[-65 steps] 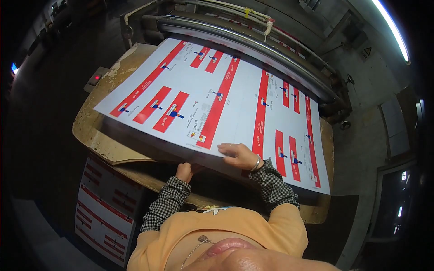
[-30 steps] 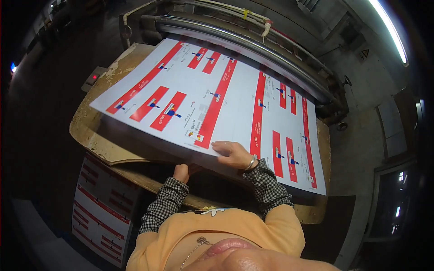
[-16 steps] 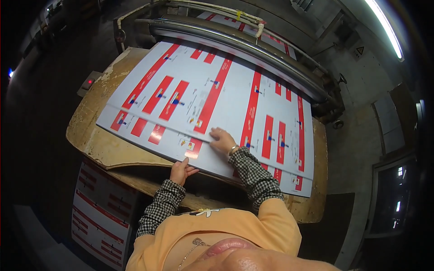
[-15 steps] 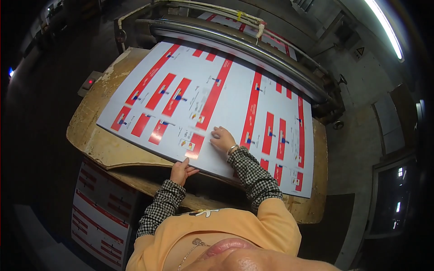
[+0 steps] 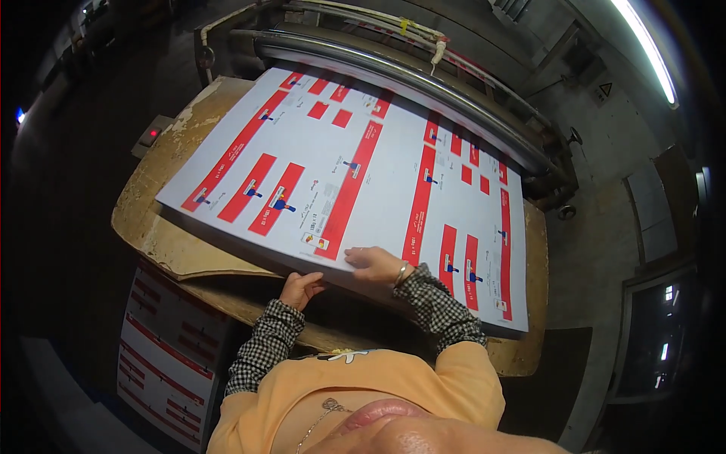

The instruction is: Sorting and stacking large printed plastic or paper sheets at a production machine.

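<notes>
A large white printed sheet (image 5: 393, 181) with red bars and small blue figures lies before me on a worn wooden table, its far end at a metal roller (image 5: 393, 85). A thick grey side shows along its near edge, like that of a stack. My right hand (image 5: 374, 265) rests palm down on the sheet close to that edge, fingers loosely extended, a bracelet at the wrist. Beside it, my left hand (image 5: 302, 290) is at the near edge, fingers pointing right and apparently touching the side. Neither hand visibly grips anything.
The wooden table (image 5: 140, 204) has a curved, chipped rim. Below it on the left stand more printed sheets (image 5: 162, 363). A control box (image 5: 153, 133) with a red light sits at its left. Pipes (image 5: 340, 11) and a handwheel (image 5: 566, 210) belong to the roller frame.
The printed pattern under my hands lies differently, and a thicker near side shows. My right hand has come down toward the near edge; my left hand has shifted slightly and its fingers are less spread.
</notes>
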{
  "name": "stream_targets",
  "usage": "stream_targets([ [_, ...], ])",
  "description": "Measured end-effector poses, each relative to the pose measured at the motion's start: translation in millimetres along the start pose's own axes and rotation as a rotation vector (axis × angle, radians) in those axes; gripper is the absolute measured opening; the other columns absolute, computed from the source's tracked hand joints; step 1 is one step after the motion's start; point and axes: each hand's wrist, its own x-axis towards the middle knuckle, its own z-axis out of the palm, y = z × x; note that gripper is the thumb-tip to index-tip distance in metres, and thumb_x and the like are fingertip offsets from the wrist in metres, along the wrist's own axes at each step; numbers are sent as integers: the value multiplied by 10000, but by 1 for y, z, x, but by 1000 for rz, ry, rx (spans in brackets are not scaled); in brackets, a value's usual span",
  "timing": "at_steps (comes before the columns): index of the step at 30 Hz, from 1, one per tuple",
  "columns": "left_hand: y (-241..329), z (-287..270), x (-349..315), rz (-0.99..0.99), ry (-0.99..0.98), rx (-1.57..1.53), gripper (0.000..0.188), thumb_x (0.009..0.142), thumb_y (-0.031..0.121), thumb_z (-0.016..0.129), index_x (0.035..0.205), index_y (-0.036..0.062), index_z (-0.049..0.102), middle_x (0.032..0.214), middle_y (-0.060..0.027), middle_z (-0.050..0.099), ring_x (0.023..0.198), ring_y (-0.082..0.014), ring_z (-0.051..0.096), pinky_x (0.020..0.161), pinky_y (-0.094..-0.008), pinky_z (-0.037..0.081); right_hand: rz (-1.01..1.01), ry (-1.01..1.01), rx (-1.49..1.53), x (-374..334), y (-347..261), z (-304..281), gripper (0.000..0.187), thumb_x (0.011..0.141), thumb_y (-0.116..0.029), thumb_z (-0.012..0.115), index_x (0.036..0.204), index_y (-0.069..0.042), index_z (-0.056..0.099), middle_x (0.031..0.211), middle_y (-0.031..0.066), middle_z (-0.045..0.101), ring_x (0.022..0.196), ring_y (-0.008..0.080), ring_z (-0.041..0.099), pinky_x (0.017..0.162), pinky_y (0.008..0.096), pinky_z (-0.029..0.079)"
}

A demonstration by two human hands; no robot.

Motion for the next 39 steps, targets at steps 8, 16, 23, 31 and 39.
stream_targets([
  [8, 0, 11, -2, 59, 147, -90, 331, 855, 62, 340, 1118, -109, 444, 1062, -212, 550, 984, -324, 563, 847, -469, 475, -63, 248, 217, -15, -27, 0, 338, 703, -126, 573, 1009, 16, 602, 1134, 171, 560, 1104, 300, 502, 930, 324, 403],
  [16, 6, 13, -5, 30, 171, -37, 319, 894, 169, 427, 1094, -79, 433, 1030, -185, 559, 876, -262, 610, 697, -351, 538, 39, 155, 209, 11, -5, 3, 410, 670, -154, 614, 1048, 6, 597, 1183, 153, 536, 1171, 279, 450, 971, 317, 363],
  [23, 12, 27, -4, 28, 156, -15, 348, 904, 207, 442, 1149, -40, 422, 1040, -144, 564, 854, -242, 614, 684, -333, 535, 356, 498, 140, 51, 57, 1, 525, 669, -273, 659, 1111, -9, 554, 1239, 192, 469, 1210, 338, 374, 1016, 410, 280],
  [31, 6, 12, -5, 59, 140, -28, 309, 883, 142, 470, 1135, -35, 444, 1004, -132, 576, 877, -230, 605, 712, -335, 524, 90, 163, -273, 1, -28, 37, 780, 639, -330, 712, 1288, -47, 384, 1389, 219, 238, 1297, 404, 169, 1031, 517, 185],
  [39, 6, 13, -8, 63, -37, -120, 313, 875, 109, 445, 1128, -75, 467, 1117, -188, 541, 1041, -308, 535, 903, -456, 431, -14, 288, 291, -15, -32, -29, 329, 728, -117, 544, 1018, 34, 582, 1104, 183, 572, 1000, 302, 564, 875, 319, 440],
])
